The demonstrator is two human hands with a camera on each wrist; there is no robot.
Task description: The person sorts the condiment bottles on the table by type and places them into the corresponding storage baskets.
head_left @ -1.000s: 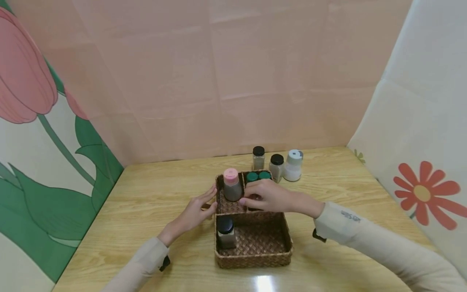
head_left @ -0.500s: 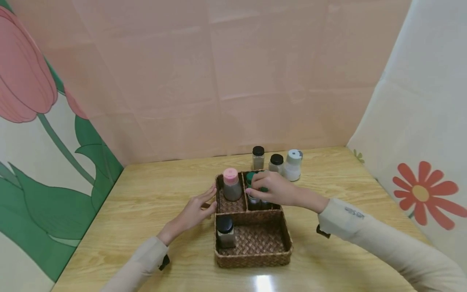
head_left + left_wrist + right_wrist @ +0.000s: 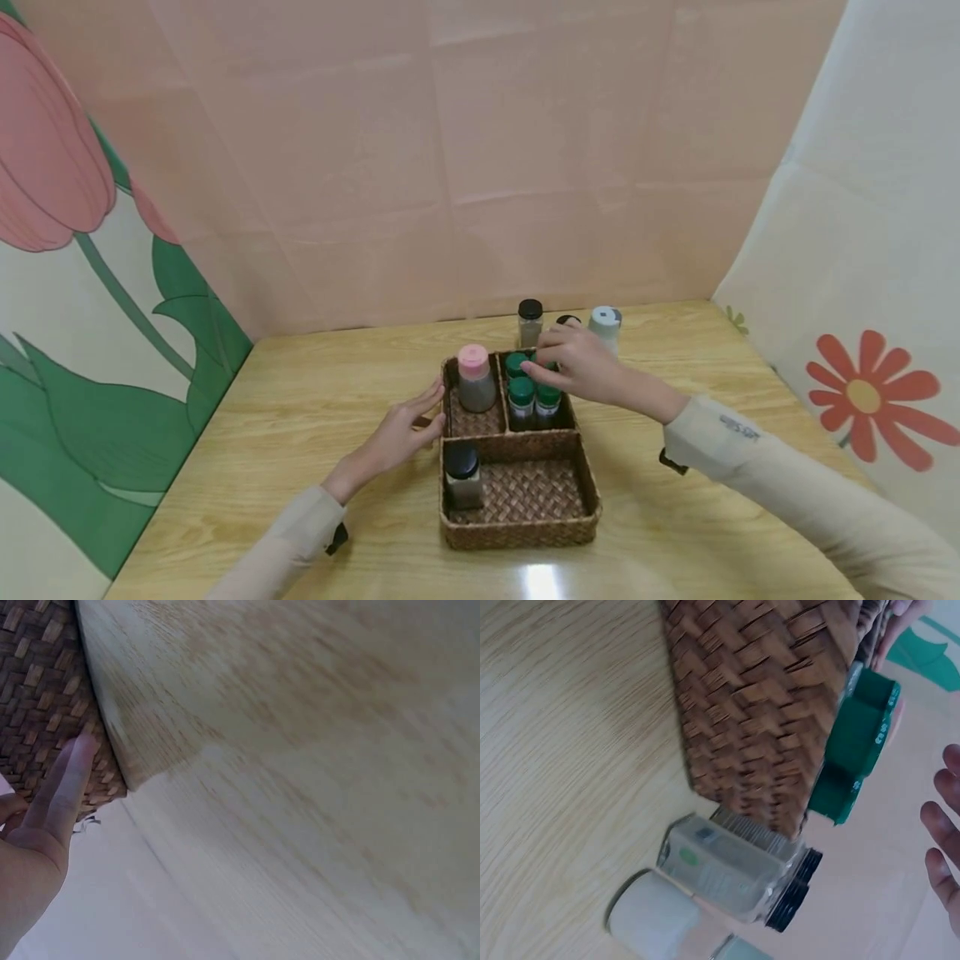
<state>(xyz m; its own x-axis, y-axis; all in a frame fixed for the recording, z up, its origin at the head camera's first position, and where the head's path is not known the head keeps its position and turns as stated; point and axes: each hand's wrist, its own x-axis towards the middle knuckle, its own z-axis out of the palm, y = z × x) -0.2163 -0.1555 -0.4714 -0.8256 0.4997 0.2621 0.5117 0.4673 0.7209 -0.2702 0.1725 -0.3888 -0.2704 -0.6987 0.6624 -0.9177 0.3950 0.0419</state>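
A divided woven basket stands on the table. My left hand rests its straight fingers against the basket's left outer wall. Over the back right compartment hovers my right hand; in the right wrist view its loosely bent fingers stand apart from the green lids and hold nothing. Several green-lidded spice jars sit upright in that compartment, the back ones partly covered by the hand. A pink-capped bottle stands in the back left compartment. The front one holds a black-lidded jar at its left.
Behind the basket stand two clear jars with black lids, a left jar and a right jar. Beside them is a white bottle with a pale cap, partly behind my right hand. A pink cloth hangs at the table's back.
My right hand has moved from the front of the back right compartment toward its back right, uncovering the front green lids. The left hand and the basket have stayed in place.
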